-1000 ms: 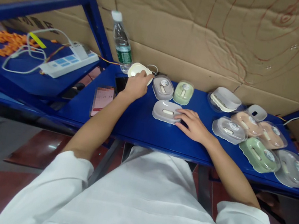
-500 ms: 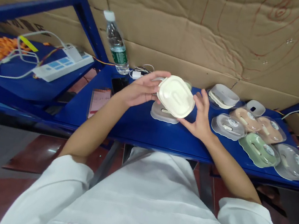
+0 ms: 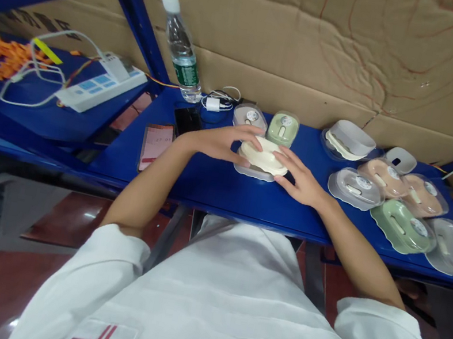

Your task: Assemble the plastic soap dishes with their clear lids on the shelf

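Note:
Between both hands is a cream rounded-rectangular plastic lid (image 3: 264, 156), low over the desk and tilted. My left hand (image 3: 233, 144) grips its left end, with fingers on top and the thumb below. At the opposite end my right hand (image 3: 300, 178) holds the edge between fingers and thumb. Directly beneath the lid, partly hidden by it, is a greyish box with a clear wavy-edged cover (image 3: 254, 172); I cannot tell whether the two touch. Just behind stand a pinkish-grey box (image 3: 250, 117) and a green box (image 3: 283, 128), both under clear covers.
On the right are several covered boxes, including a green one (image 3: 403, 227), a grey container (image 3: 351, 139) and a small grey piece with a dark oval hole (image 3: 400, 160). Leftward are a water bottle (image 3: 185, 69), a phone (image 3: 157, 147), a charger (image 3: 213, 103) and a power strip (image 3: 98, 89).
Both hands have lowered the cream lid and tipped it from facing me to nearly flat. The boxes behind it have come into view. My right hand has closed in on its end.

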`<state>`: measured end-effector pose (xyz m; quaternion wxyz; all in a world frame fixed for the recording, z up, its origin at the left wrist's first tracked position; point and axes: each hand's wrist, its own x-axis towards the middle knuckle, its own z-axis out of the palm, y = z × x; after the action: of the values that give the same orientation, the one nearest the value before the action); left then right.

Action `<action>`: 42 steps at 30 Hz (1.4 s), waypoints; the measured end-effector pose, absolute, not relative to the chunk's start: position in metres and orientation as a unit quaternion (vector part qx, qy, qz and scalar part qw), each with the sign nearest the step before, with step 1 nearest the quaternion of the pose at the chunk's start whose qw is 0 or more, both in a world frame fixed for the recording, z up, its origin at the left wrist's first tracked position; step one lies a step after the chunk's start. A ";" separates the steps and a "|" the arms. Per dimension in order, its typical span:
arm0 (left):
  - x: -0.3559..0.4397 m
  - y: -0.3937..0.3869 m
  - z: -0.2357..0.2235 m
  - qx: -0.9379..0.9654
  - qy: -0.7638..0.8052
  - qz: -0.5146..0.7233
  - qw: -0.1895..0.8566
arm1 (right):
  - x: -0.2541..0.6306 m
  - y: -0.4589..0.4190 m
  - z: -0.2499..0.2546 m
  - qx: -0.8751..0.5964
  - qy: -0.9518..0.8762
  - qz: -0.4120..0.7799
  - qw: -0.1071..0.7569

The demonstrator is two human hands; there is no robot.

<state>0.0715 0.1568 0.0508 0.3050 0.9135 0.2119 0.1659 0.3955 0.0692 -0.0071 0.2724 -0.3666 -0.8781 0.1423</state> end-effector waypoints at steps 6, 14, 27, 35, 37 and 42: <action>0.078 0.155 0.040 0.920 0.223 0.112 0.301 | 0.392 0.073 -0.012 -0.348 -0.889 0.150 0.258; 0.080 0.157 0.034 0.894 0.237 0.190 0.330 | 0.402 0.076 0.002 -0.400 -0.865 0.081 0.291; 0.076 0.148 0.054 0.911 0.267 0.009 0.315 | 0.433 0.080 0.021 -0.598 -0.775 -0.028 0.200; 0.076 0.149 0.048 0.916 0.254 0.019 0.309 | 0.460 0.107 0.015 -0.781 -0.609 -0.108 0.094; 0.077 0.150 0.046 0.918 0.248 0.024 0.307 | 0.465 0.109 0.014 -0.772 -0.617 -0.094 0.118; 0.078 0.150 0.046 0.915 0.259 0.015 0.309 | 0.474 0.107 0.018 -0.751 -0.620 -0.066 0.218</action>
<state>0.0781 0.1501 0.0462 0.3092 0.9149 0.2591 0.0149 0.4740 0.1066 0.0180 0.2177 -0.7513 -0.6196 -0.0659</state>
